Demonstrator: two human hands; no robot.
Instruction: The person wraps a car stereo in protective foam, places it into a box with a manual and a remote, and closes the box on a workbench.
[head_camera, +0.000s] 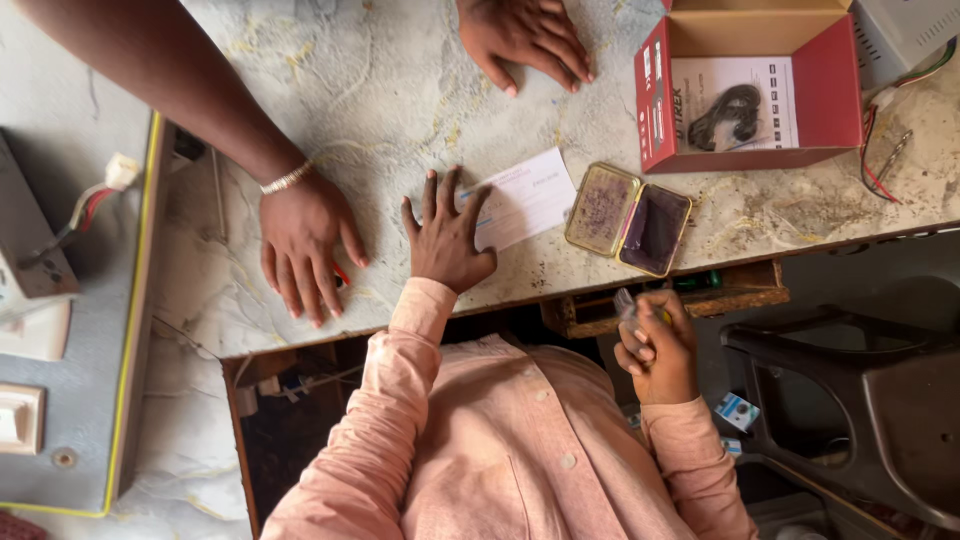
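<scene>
Head view shows the left hand (447, 240) spread flat on the white slip (524, 197), while the right hand (657, 345), clenched around a small stamp (628, 302), sits just below the open ink pad (629, 219).

shirt: pale pink, buttoned front | sleeves: long, cuffed at wrists | hands: bare

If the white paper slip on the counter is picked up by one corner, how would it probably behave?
The white paper slip looks thin and flat, so it would probably bend and droop when lifted by a corner. It seems very light and might slide on the smooth marble counter; the left hand resting on its edge likely keeps it in place. It probably creases easily.
</scene>
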